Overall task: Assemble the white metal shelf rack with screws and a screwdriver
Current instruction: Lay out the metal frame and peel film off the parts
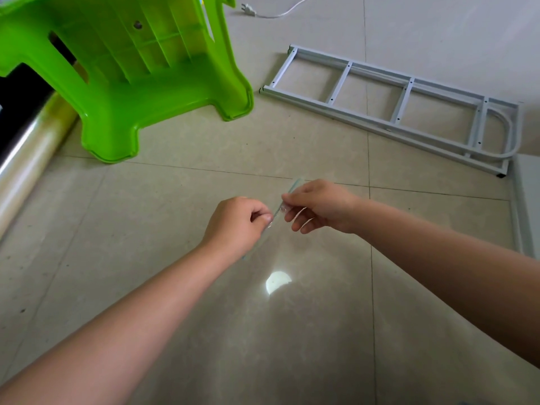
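White metal shelf rack parts lie on a pale tiled floor [175, 200]. One ladder-like side frame [388, 106] lies flat at the upper right, well apart from the hands, with cross rungs, small screw holes along its bars, and a curved white tube tucked into its far right end. Another white metal piece [523, 206] lies along the right edge of the view, only partly in sight. In the middle of the view, two bare forearms reach forward from the bottom corners. Both hands meet over the floor on a small, clear plastic bag [277, 213], long and narrow, which runs at a slant between them. The left hand [236, 223] has its fingers curled, with thumb and forefinger pinching the lower part of the bag. The right hand [318, 207] pinches the upper part between thumb and forefinger, while its other fingers hang loosely curled below. So each grip is closed in a pinch on the bag. What the bag holds cannot be made out. At the upper left a bright green plastic stool [131, 77] lies tipped on its side, its ribbed underside facing the viewer. Beside it, along the left edge, lies a roll of clear film [32, 153]. At the top, a white cord with a plug [248, 10] lies on the tiles. A round patch of reflected light [277, 283] shines on the floor below the hands.
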A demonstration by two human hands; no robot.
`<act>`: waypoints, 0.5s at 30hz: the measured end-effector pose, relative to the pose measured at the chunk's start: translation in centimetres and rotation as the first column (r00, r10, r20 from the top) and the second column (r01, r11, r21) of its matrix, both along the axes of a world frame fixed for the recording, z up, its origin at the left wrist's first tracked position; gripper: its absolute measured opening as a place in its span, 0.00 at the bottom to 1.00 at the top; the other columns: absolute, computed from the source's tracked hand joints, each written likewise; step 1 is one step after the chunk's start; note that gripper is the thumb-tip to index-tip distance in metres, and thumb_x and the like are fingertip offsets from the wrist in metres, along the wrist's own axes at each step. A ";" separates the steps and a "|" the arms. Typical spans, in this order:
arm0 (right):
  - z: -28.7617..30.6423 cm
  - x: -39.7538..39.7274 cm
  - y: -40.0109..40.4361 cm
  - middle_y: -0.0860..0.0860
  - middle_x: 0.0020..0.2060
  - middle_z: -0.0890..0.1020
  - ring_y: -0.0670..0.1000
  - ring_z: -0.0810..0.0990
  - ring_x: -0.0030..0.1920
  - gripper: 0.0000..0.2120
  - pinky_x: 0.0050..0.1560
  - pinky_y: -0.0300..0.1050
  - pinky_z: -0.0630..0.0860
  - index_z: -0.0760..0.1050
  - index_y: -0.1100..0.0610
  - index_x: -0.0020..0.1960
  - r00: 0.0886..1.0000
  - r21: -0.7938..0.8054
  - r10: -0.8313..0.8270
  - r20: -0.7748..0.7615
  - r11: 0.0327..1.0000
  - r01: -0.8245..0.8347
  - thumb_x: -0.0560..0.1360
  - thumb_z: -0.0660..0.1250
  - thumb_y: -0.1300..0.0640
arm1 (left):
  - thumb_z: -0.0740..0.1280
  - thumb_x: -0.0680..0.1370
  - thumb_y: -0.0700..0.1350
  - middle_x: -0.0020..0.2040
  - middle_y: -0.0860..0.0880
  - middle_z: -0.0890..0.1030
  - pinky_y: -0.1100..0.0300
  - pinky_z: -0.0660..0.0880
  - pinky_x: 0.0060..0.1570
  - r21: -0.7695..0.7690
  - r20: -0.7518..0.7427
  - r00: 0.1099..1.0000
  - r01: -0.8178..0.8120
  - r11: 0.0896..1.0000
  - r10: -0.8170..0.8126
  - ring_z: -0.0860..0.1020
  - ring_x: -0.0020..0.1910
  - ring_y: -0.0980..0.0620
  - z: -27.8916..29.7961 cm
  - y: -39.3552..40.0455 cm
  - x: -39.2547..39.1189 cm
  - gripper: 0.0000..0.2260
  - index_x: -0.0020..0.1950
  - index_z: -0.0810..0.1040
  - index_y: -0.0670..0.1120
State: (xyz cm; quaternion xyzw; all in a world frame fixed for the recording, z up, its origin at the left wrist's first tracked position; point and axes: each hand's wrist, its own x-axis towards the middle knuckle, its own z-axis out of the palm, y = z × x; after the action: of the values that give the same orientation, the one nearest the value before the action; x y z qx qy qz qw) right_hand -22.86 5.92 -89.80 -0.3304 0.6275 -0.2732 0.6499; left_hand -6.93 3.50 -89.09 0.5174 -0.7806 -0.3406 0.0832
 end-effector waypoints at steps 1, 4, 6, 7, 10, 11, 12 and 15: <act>0.0 0.0 -0.1 0.52 0.32 0.77 0.45 0.76 0.26 0.11 0.28 0.35 0.75 0.73 0.59 0.38 1.000 -0.006 0.000 -0.006 1.000 0.000 0.78 0.61 0.56 | 0.66 0.76 0.40 0.40 0.45 0.80 0.60 0.69 0.40 -0.023 0.005 1.000 0.005 1.000 -0.005 0.75 0.42 0.49 0.0 0.0 -0.2 0.07 0.42 0.82 0.41; 0.1 0.2 -0.3 0.52 0.30 0.77 0.43 0.76 0.24 0.11 0.27 0.34 0.75 0.74 0.59 0.37 1.000 -0.030 -0.028 -0.011 0.999 0.027 0.78 0.62 0.59 | 0.66 0.76 0.40 0.39 0.42 0.79 0.58 0.68 0.38 -0.061 -0.012 0.999 -0.046 0.997 0.046 0.74 0.40 0.47 -0.2 0.0 -0.4 0.08 0.40 0.80 0.38; 0.1 0.2 -0.3 0.52 0.29 0.76 0.43 0.75 0.22 0.12 0.26 0.34 0.74 0.74 0.60 0.35 0.999 -0.056 -0.044 -0.029 0.998 0.042 0.77 0.63 0.60 | 0.66 0.76 0.40 0.34 0.43 0.77 0.59 0.66 0.34 -0.038 -0.042 0.988 -0.149 0.988 0.147 0.72 0.36 0.48 -0.4 -0.1 -0.5 0.10 0.36 0.78 0.39; 0.1 0.3 -0.2 0.52 0.28 0.76 0.43 0.74 0.22 0.13 0.26 0.34 0.73 0.73 0.60 0.34 0.998 -0.070 -0.048 -0.044 0.997 0.044 0.77 0.63 0.60 | 0.66 0.75 0.40 0.31 0.45 0.76 0.60 0.64 0.32 -0.020 -0.052 0.978 -0.205 0.979 0.204 0.71 0.34 0.49 -0.5 -0.2 -0.5 0.11 0.32 0.76 0.41; 0.0 0.4 0.3 0.53 0.27 0.74 0.43 0.72 0.20 0.14 0.26 0.34 0.71 0.72 0.60 0.33 0.992 -0.076 -0.054 -0.110 0.996 0.046 0.77 0.63 0.61 | 0.67 0.75 0.41 0.26 0.50 0.69 0.59 0.62 0.31 0.023 -0.053 0.953 -0.298 0.954 0.298 0.67 0.31 0.49 -0.6 0.0 -1.1 0.17 0.27 0.68 0.46; 0.2 0.4 0.4 0.53 0.27 0.74 0.43 0.72 0.20 0.14 0.25 0.34 0.70 0.72 0.60 0.32 0.990 -0.068 -0.050 -0.135 0.997 0.041 0.77 0.63 0.61 | 0.67 0.75 0.41 0.25 0.51 0.68 0.60 0.62 0.31 0.042 -0.062 0.948 -0.310 0.950 0.312 0.67 0.30 0.49 -0.7 0.0 -1.3 0.17 0.27 0.68 0.46; 0.5 0.3 0.5 0.53 0.26 0.73 0.43 0.71 0.19 0.14 0.25 0.34 0.70 0.72 0.60 0.32 0.986 -0.059 -0.041 -0.159 0.998 0.032 0.77 0.63 0.61 | 0.67 0.74 0.40 0.25 0.50 0.68 0.60 0.62 0.31 0.058 -0.075 0.942 -0.322 0.945 0.326 0.66 0.29 0.50 -0.7 0.0 -1.4 0.17 0.27 0.68 0.46; 1.3 0.0 0.3 0.53 0.25 0.73 0.42 0.70 0.17 0.14 0.22 0.33 0.69 0.72 0.60 0.32 0.978 -0.044 -0.011 -0.210 0.999 0.002 0.77 0.63 0.62 | 0.67 0.74 0.40 0.26 0.48 0.66 0.60 0.61 0.32 0.084 -0.107 0.926 -0.354 0.931 0.362 0.65 0.30 0.48 -0.8 -0.6 -1.7 0.15 0.29 0.69 0.43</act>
State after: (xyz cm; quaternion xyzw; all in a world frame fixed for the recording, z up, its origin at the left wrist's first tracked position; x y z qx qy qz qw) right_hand -22.90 6.21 -88.54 -0.3696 0.6877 -0.2525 0.5716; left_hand -8.60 2.89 -89.90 0.6321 -0.6555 -0.3745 0.1747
